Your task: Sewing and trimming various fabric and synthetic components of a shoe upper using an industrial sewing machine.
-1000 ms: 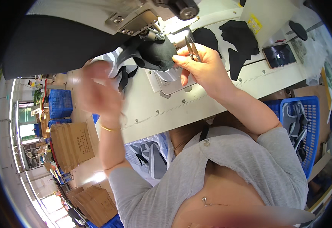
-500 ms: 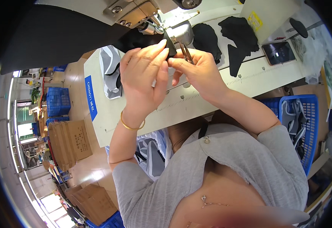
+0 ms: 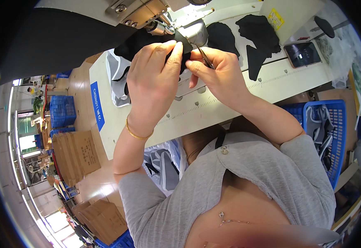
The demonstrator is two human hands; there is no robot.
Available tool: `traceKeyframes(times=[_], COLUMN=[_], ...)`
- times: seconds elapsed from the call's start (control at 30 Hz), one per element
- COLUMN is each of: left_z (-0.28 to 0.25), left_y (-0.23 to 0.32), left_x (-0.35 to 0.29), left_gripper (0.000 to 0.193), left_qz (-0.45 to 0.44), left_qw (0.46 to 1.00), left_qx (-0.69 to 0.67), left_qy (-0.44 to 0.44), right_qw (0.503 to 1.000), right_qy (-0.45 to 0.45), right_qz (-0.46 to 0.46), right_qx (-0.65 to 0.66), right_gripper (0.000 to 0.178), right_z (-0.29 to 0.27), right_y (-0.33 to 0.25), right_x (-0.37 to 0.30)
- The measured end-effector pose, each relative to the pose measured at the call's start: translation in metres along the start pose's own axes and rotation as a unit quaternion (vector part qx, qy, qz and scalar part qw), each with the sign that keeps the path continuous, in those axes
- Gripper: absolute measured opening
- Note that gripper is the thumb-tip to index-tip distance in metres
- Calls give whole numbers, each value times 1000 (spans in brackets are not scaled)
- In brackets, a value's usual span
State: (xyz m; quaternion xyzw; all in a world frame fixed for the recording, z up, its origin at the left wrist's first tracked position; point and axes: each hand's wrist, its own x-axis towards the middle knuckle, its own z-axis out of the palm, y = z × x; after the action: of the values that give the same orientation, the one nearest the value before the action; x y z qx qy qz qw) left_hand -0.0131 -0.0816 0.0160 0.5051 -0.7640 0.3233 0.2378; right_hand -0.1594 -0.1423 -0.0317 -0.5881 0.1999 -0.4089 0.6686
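Under the sewing machine head (image 3: 141, 15), my left hand (image 3: 152, 80) pinches a black fabric piece (image 3: 183, 43) between thumb and fingertips, close to the needle area. My right hand (image 3: 224, 76) is closed around dark metal thread snips (image 3: 205, 57), whose slim blades point up toward the machine. Its thumb and fingertip also meet at the fabric's right edge. The fabric's lower part is partly hidden behind my fingers. Grey-and-white fabric pieces with black edging (image 3: 118, 76) lie left of my left hand.
Black cut pieces (image 3: 258, 35) lie on the white machine table (image 3: 180, 124), near a phone (image 3: 302, 54). At my right stands a blue basket (image 3: 341, 136) holding grey pieces; more grey pieces (image 3: 164, 167) lie below the table. Cardboard boxes (image 3: 75, 155) stand on the floor at left.
My left hand has shifted slightly left and down, and the black fabric's edge has turned toward me. The snips' blades now look closer together. My right hand has moved slightly.
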Motion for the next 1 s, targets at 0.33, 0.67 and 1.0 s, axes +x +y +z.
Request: traceKeyframes(times=[0.33, 0.67, 1.0], left_z=[12, 10, 1], left_y=[-1, -3, -13], left_x=[-3, -8, -7], left_gripper=[31, 29, 27], left_qz=[38, 35, 11], left_qw=[998, 997, 998], left_qx=[-9, -22, -62], left_qy=[59, 64, 15], right_qw=[999, 1000, 1000], right_qy=[-1, -5, -4], right_qz=[-41, -9, -6], right_qx=[-31, -12, 28], right_gripper=[15, 15, 16], right_z=[-2, 0, 9], right_y=[-3, -5, -1], right_x=[-1, -1, 4])
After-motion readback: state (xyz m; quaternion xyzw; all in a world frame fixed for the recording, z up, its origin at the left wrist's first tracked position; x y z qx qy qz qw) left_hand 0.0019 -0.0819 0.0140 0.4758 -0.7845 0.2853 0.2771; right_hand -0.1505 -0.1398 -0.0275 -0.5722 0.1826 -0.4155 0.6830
